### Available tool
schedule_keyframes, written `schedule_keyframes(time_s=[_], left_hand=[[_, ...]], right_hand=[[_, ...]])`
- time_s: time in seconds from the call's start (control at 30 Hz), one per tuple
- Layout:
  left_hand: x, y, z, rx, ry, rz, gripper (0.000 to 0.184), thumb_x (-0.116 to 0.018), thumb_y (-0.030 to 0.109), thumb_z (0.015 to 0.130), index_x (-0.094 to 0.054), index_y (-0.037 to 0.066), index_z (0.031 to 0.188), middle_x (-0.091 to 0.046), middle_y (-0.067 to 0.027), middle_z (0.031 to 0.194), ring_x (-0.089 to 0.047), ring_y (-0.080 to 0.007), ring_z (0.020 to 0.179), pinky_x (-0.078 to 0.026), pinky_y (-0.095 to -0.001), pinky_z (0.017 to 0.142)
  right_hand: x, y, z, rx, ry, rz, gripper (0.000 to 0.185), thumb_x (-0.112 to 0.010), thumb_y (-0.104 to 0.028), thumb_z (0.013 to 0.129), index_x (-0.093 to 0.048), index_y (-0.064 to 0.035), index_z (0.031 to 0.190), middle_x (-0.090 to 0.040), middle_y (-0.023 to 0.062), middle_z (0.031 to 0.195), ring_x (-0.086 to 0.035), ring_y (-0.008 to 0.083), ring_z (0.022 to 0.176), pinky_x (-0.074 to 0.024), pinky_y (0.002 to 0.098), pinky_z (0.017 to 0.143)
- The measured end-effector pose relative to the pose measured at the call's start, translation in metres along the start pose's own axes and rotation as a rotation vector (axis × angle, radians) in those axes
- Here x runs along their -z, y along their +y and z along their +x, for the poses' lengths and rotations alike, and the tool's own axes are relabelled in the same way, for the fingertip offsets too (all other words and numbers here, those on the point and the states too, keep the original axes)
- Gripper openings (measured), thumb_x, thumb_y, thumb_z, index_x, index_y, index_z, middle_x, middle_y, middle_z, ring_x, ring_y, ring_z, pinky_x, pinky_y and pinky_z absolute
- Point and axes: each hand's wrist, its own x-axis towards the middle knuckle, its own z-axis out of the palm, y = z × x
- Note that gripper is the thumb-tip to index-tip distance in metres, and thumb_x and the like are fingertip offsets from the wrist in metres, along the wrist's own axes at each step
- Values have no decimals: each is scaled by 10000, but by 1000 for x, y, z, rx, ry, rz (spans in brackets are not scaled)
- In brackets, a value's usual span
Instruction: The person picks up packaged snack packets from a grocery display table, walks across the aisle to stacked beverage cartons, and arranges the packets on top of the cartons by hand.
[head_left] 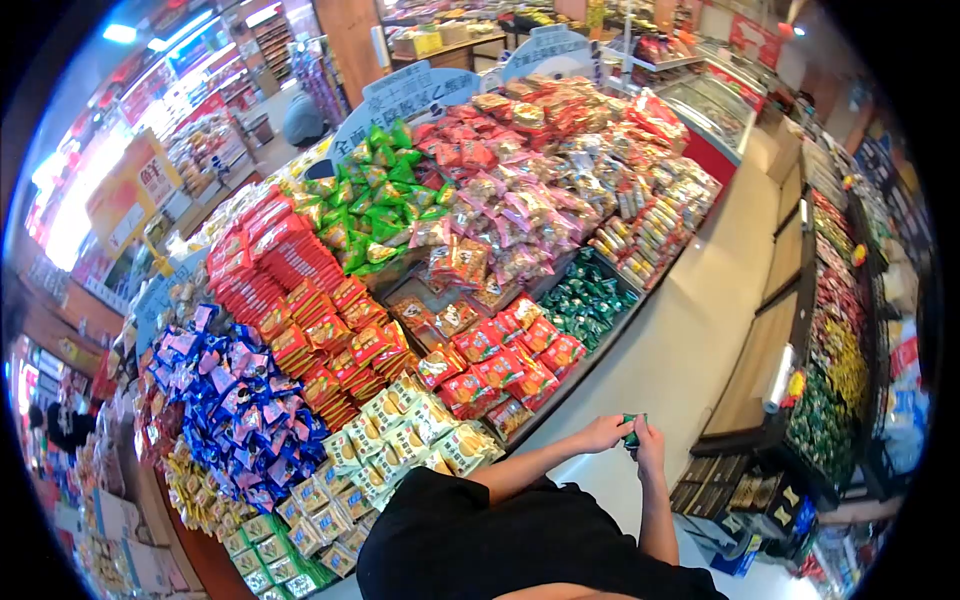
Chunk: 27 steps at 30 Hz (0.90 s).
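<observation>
In front of my body, over the aisle floor, both hands meet around a small dark green wrapped packet (630,437). My left hand (603,434) is closed on its left side. The fingers of my right hand (649,450) pinch its right side. What the wrapper contains cannot be made out. Closest on the display are red snack packets (500,368) and a bin of small dark green wrapped pieces (583,305), similar in colour to the one I hold. Pale cream packets (400,425) lie near my left forearm.
A large sloping display carries blue packets (235,405), green bags (385,190) and pink bags (515,215). To the right, past the aisle floor (690,290), runs a shelf unit (765,300) with more wrapped goods. A glass-topped case (710,105) stands at the back.
</observation>
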Motion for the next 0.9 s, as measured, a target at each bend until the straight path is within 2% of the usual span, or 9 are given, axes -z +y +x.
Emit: schedule_keyframes(time_s=[0.1, 0.3, 0.47, 0.5, 0.57, 0.6, 0.67, 0.77, 0.9], left_hand=[[-16, 22, -30, 102, -282, -25, 412, -434, 424, 940, -523, 61, 765, -523, -34, 594, -517, -128, 542, -405, -281, 495], [-98, -21, -110, 189, -361, -266, 303, -549, 402, 896, -543, 108, 824, -524, 21, 662, -509, -74, 589, -399, -220, 536], [-155, -52, -212, 470, -675, -712, 241, -551, 343, 894, -573, 102, 888, -571, -21, 711, -571, -147, 634, -455, -276, 571], [-167, -51, -235, 603, -674, -671, 306, -544, 403, 896, -580, 100, 883, -580, -26, 727, -574, -146, 646, -457, -282, 579], [-198, -52, -276, 635, -788, -465, 393, -484, 479, 918, -581, 105, 844, -572, -1, 678, -559, -106, 609, -427, -255, 532], [-209, -11, -301, 678, -709, -240, 467, -452, 529, 920, -584, 86, 855, -567, -8, 672, -553, -102, 592, -443, -244, 538], [-231, -12, -326, 668, -831, -132, 479, -458, 531, 916, -588, 73, 866, -568, -13, 671, -551, -105, 581, -458, -240, 542], [-262, -35, -342, 676, -1018, -82, 459, -458, 504, 923, -582, 63, 900, -576, -27, 674, -566, -123, 570, -485, -245, 538], [-301, -36, -356, 788, -1229, -5, 367, -448, 451, 941, -560, 105, 894, -560, -23, 635, -579, -127, 574, -469, -242, 507]], right_hand=[[28, 31, -33, 92, 29, -98, 408, -523, -414, 927, -601, -79, 707, -529, -22, 599, -427, 40, 471, -305, 208, 420], [50, 79, -163, 147, 31, -7, 366, -535, -358, 931, -643, -45, 774, -549, -20, 633, -448, 57, 555, -351, 223, 505], [56, 156, -296, 32, 74, 47, 374, -545, -357, 925, -652, -25, 792, -557, -23, 655, -462, 59, 584, -367, 221, 529], [52, 173, -323, 0, 91, 79, 377, -546, -358, 925, -654, -22, 792, -557, -24, 658, -465, 59, 590, -368, 222, 533], [51, 214, -373, -54, 98, 172, 367, -571, -348, 913, -672, -7, 819, -598, -2, 691, -505, 76, 617, -407, 234, 564], [46, 224, -399, -49, 102, 229, 363, -579, -344, 909, -675, -4, 827, -610, 6, 701, -516, 81, 627, -417, 237, 575], [47, 244, -443, -45, 124, 260, 308, -614, -290, 892, -683, 10, 873, -645, 34, 746, -552, 90, 665, -447, 249, 607], [54, 288, -482, -84, 197, 281, 273, -681, -261, 843, -672, 11, 828, -629, 22, 713, -535, 79, 634, -433, 248, 578], [75, 280, -526, -78, 364, 132, 316, -756, -277, 774, -604, -12, 693, -567, -5, 631, -487, 60, 586, -388, 234, 521]])
